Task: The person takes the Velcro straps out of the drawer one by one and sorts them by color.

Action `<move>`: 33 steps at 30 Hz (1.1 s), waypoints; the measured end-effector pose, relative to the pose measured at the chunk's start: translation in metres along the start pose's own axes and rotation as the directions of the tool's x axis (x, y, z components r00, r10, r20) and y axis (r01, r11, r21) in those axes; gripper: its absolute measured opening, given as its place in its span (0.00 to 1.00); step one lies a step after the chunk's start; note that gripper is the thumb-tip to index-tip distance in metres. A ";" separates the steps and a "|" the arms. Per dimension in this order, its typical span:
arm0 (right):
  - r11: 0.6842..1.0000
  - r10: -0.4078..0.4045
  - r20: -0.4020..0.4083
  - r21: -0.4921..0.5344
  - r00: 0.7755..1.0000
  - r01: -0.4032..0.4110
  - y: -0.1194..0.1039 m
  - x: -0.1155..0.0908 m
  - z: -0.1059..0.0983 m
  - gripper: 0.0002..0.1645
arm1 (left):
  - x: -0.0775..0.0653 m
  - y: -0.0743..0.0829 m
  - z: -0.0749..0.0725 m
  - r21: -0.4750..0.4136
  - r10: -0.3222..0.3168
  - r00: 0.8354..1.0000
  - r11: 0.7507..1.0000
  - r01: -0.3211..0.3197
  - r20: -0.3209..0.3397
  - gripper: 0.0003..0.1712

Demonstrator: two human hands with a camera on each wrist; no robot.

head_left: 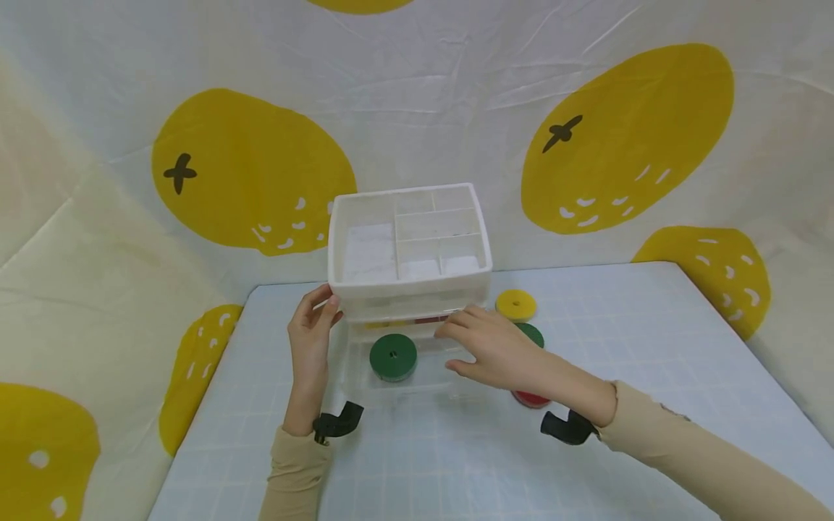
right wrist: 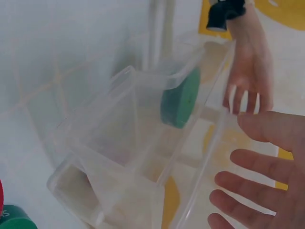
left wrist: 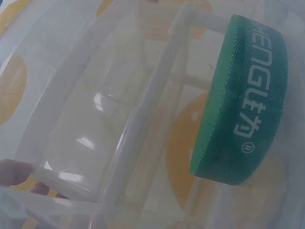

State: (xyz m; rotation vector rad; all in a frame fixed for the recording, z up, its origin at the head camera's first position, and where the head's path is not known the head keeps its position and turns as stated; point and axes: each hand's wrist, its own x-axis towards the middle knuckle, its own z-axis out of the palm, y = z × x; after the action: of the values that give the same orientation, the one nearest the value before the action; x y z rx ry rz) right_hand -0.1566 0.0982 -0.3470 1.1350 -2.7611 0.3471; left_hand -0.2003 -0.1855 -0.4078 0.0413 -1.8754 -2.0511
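A white storage box [head_left: 410, 289] with clear drawers stands at the back of the table. Its lower clear drawer [head_left: 423, 380] is pulled out toward me, with a green webbing roll [head_left: 393, 357] inside. In the left wrist view, white lettering marks the roll's edge [left wrist: 243, 100]. My left hand [head_left: 311, 333] rests against the box's left side near the upper front corner, its fingers fairly straight in the right wrist view. Over the pulled-out drawer's right part is my right hand [head_left: 491, 347], fingers spread and holding nothing [right wrist: 267, 176].
To the right of the box lie a yellow roll [head_left: 516, 305], another green roll [head_left: 531, 333] and a red roll [head_left: 531, 399], the last two partly hidden by my right arm. The box's top tray [head_left: 368, 250] is divided into several compartments. A patterned cloth [head_left: 417, 130] hangs behind.
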 end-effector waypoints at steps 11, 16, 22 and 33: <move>0.999 -0.026 0.113 0.031 0.993 0.023 -0.008 0.040 0.012 0.28 | 0.001 0.000 0.000 -0.005 0.004 1.000 1.000 -0.004 -0.003 0.20; 0.997 -0.052 0.151 0.056 0.987 0.044 -0.012 0.051 0.016 0.29 | 0.001 0.000 0.000 -0.013 -0.005 1.000 1.000 0.005 -0.001 0.20; 0.998 -0.055 0.186 0.026 0.981 0.051 -0.019 0.062 0.027 0.31 | 0.000 0.001 0.000 -0.016 -0.005 1.000 1.000 0.005 0.000 0.20; 0.997 -0.072 0.221 0.049 0.973 0.063 -0.026 0.076 0.048 0.32 | 0.001 0.001 0.000 -0.019 -0.001 1.000 1.000 0.001 0.007 0.20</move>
State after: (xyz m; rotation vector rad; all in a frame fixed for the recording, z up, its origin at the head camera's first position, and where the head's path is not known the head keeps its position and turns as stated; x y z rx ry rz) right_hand -0.1937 0.0159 -0.3731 1.3520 -2.9080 0.2868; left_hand -0.2008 -0.1862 -0.4071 0.0302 -1.8600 -2.0721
